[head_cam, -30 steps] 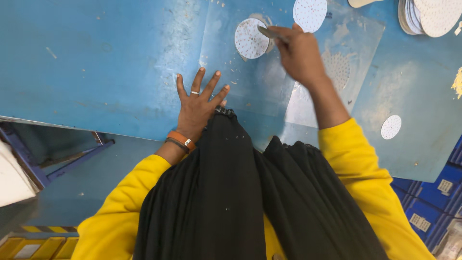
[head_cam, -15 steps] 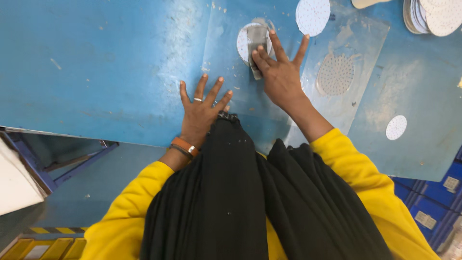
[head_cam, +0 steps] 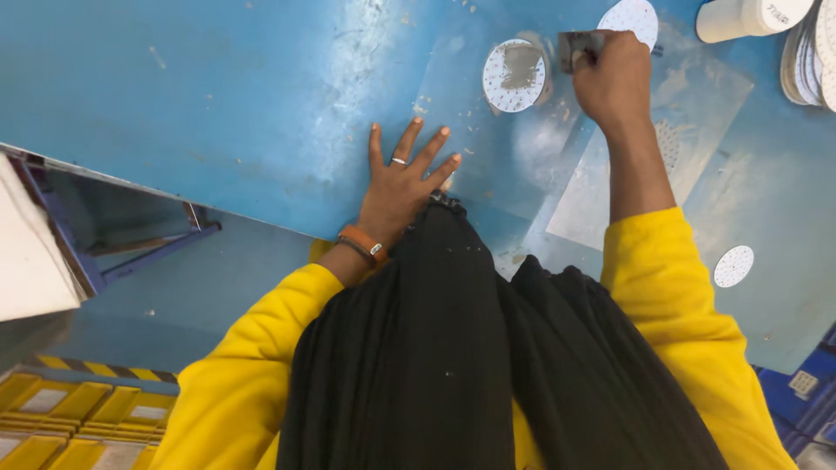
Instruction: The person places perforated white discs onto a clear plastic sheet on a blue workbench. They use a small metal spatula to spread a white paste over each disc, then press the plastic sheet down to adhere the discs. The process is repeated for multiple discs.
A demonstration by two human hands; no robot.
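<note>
My left hand [head_cam: 402, 181] lies flat with fingers spread on the blue table [head_cam: 218, 104], pressing the near corner of a clear stencil sheet [head_cam: 488, 165]. My right hand [head_cam: 616, 77] grips a small metal scraper [head_cam: 576, 45] just right of a white round perforated board [head_cam: 515, 75], which carries a smear of grey paste and lies under the sheet. A ring is on my left hand and an orange band on its wrist.
Another white round board [head_cam: 631, 17] lies beyond my right hand, and one more [head_cam: 732, 265] lies at the right. A stack of round boards [head_cam: 814, 48] and a white tub [head_cam: 749, 16] stand at the far right. Yellow bins [head_cam: 52, 409] sit below left.
My right hand has swept the scraper from over the round board to its right side, leaving grey paste on the board. The left hand has stayed flat on the sheet.
</note>
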